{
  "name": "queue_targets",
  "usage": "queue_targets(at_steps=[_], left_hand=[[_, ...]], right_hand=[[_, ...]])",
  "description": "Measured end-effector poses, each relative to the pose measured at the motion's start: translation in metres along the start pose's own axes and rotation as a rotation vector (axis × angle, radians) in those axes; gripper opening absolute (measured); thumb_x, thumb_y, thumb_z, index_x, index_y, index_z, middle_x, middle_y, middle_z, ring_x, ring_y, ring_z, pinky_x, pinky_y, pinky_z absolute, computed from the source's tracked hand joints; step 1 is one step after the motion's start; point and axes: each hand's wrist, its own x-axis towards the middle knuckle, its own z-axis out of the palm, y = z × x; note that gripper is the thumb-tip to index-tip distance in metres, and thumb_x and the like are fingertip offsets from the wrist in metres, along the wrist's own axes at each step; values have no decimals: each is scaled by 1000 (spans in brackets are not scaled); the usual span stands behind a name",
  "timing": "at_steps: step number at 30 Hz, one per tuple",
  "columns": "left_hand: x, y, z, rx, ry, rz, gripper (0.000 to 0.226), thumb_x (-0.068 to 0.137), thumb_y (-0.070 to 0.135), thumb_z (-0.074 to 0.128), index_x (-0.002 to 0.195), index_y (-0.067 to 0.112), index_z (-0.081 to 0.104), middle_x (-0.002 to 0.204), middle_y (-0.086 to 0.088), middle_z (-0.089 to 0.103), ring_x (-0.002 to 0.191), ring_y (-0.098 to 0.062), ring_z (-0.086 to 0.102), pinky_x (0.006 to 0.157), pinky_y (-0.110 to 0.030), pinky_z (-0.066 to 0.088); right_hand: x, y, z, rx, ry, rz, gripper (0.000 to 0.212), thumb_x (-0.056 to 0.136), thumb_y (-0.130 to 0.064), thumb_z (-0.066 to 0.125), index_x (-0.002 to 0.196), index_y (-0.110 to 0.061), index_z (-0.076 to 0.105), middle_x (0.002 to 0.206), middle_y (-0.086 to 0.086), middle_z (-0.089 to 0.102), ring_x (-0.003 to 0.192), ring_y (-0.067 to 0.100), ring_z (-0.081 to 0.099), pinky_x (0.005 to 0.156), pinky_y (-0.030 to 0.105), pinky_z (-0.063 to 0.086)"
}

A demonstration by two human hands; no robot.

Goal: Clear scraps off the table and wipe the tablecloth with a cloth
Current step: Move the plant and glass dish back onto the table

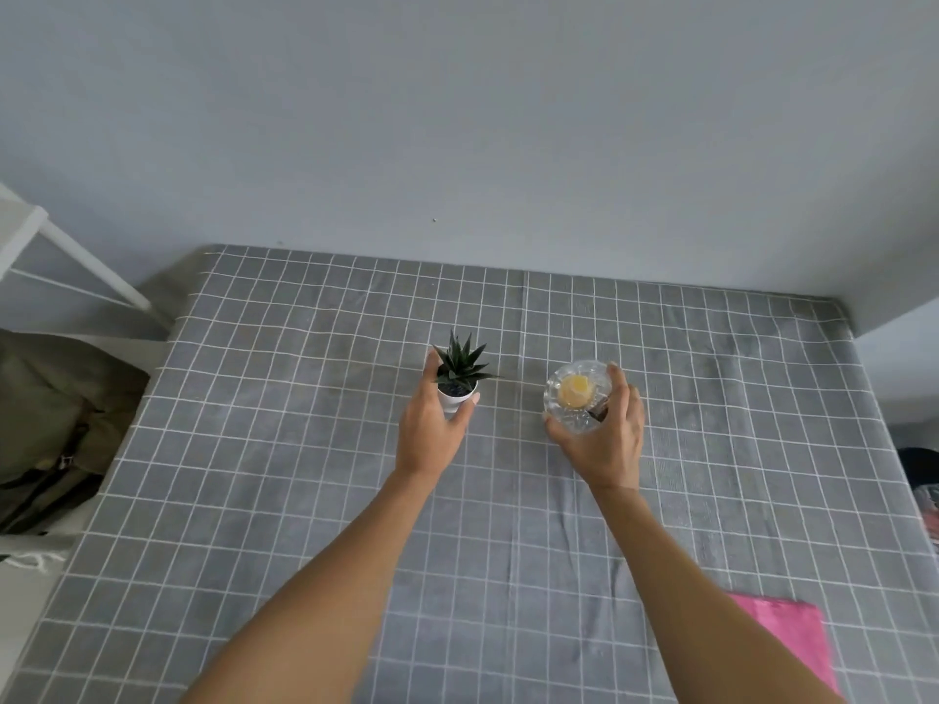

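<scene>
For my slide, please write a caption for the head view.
Left hand holds potted plant, right hand holds glass candle on tablecloth.

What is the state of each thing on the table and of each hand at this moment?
Left hand: wrapped around the white pot.
Small plant: upright in its pot.
Right hand: gripping the glass jar.
Glass jar: upright, with something yellow inside.
Pink cloth: lying flat, untouched.
Tablecloth: spread out, slightly wrinkled.
</scene>
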Motion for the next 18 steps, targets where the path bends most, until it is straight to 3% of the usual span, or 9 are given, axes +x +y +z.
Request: queue_targets(at_steps=[4, 9, 13, 16, 18], left_hand=[[0, -2, 10, 39, -9, 0, 64, 85, 41, 65, 138, 15, 42, 117, 8, 64, 94, -12, 64, 74, -27, 52], [-2, -7, 17, 118, -16, -18, 54, 86, 41, 65, 123, 3, 55, 110, -5, 67, 90, -22, 65, 68, -23, 48], [-3, -3, 19, 63, -29, 64, 35, 87, 36, 65, 114, 16, 57, 117, -9, 65, 95, -25, 65, 74, -36, 55], [-5, -6, 23, 79, -54, 79, 40, 88, 36, 63, 119, 11, 56, 132, -10, 55, 104, -23, 61, 84, -36, 54], [-4, -9, 23, 93, -74, 59, 46, 88, 37, 63, 122, 7, 57, 134, -9, 53, 104, -25, 61, 82, -39, 55]], right_hand=[[1, 0, 9, 39, -45, 8, 100, 60, -39, 85, 140, -19, 28, 122, 16, 47, 113, 33, 47, 94, 49, 43], [-5, -5, 27, 53, -97, 9, 96, 62, -46, 78, 140, -18, 30, 120, 17, 47, 112, 33, 47, 94, 49, 45], [-9, -3, 33, 47, -112, 22, 101, 64, -44, 83, 143, -20, 26, 134, 23, 39, 125, 38, 40, 100, 53, 42], [-11, -4, 31, 42, -128, 28, 102, 66, -46, 82, 146, -20, 24, 143, 23, 33, 134, 38, 32, 105, 51, 37], [-12, -6, 29, 38, -164, 46, 103, 68, -50, 80, 148, -21, 21, 151, 25, 23, 140, 38, 22, 108, 49, 31]])
